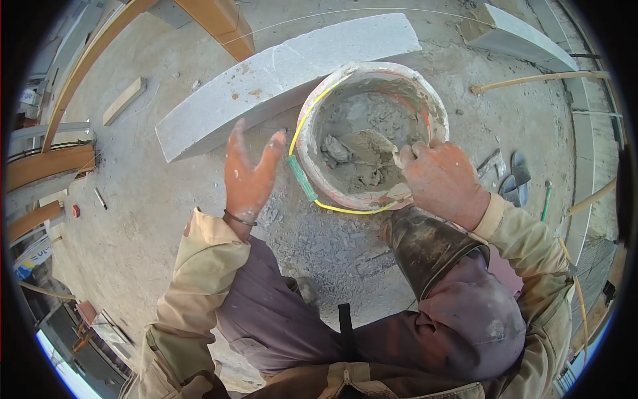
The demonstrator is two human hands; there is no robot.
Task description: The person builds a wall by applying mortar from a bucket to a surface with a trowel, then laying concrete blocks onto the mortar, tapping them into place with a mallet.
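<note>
A round bucket (307, 130) with a mortar-smeared rim stands on the floor before me, its yellow wire handle with a green grip (302, 178) hanging down the near left side. Grey wet mortar (382, 110) lies inside it. My right hand (444, 178) is closed at the bucket's right rim around the handle end of a trowel (369, 145), whose mortar-coated blade rests in the mix. Left of the bucket my left hand (251, 169) is raised with thumb and fingers apart, holding nothing. Behind it lies a long pale lightweight block (286, 70).
Another block (518, 41) lies at the far right. Sandals (517, 178) and a stick (531, 81) are on the right. At left are a short wooden piece (124, 101), a marker (100, 198) and orange-brown frames (86, 73). A thin string (345, 11) crosses the top.
</note>
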